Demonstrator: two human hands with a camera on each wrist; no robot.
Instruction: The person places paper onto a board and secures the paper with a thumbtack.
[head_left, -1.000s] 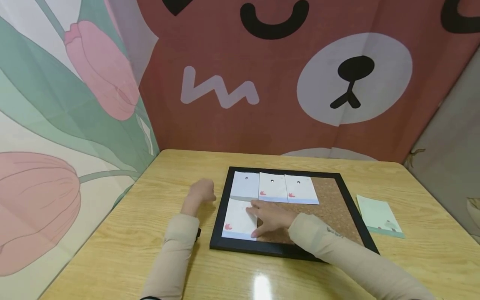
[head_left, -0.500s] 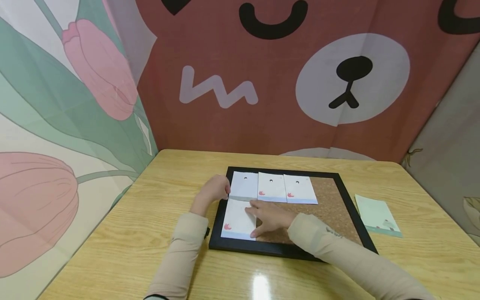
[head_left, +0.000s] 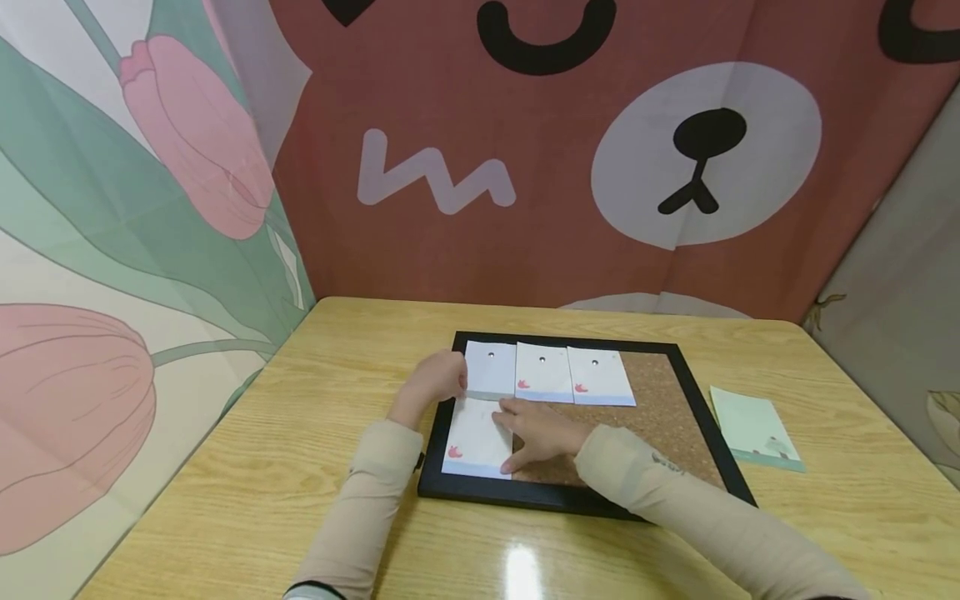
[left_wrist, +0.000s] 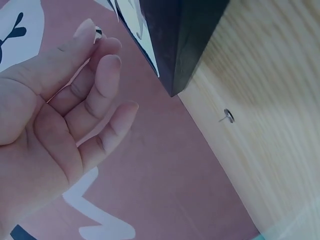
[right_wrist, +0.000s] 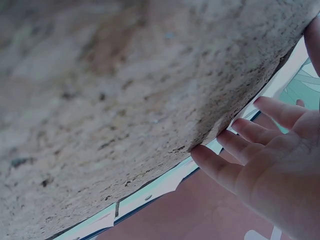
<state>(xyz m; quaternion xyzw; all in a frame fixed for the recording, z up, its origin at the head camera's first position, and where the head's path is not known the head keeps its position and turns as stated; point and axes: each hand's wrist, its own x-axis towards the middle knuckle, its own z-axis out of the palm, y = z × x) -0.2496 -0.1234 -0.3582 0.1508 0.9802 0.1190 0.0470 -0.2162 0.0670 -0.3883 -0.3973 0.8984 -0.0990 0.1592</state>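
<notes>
A black-framed corkboard point(head_left: 663, 421) lies on the table. Between thumb and index finger my left hand point(head_left: 435, 377) pinches a small shiny thumbtack point(left_wrist: 98, 34); the hand is over the board's left edge, close above the lower-left note sheet point(head_left: 472, 446). That white sheet, with a red print in its corner, sits below the first pinned one. My right hand point(head_left: 546, 431) rests on its right edge with fingers spread and fairly straight. Along the top, a bluish note point(head_left: 483, 379) and two white notes, one in the middle point(head_left: 543, 379) and one to the right point(head_left: 602, 387), each bear a tack.
To the board's right, a pale green note sheet point(head_left: 753, 425) lies on the wooden table point(head_left: 225, 500). Beyond the frame in the left wrist view, a loose thumbtack point(left_wrist: 228, 116) lies on the wood. A printed bear curtain point(head_left: 450, 258) hangs behind the table.
My left hand has moved rightward from the table beside the board to over its left edge, near the top of the lower note. The right hand stays in place on the sheet.
</notes>
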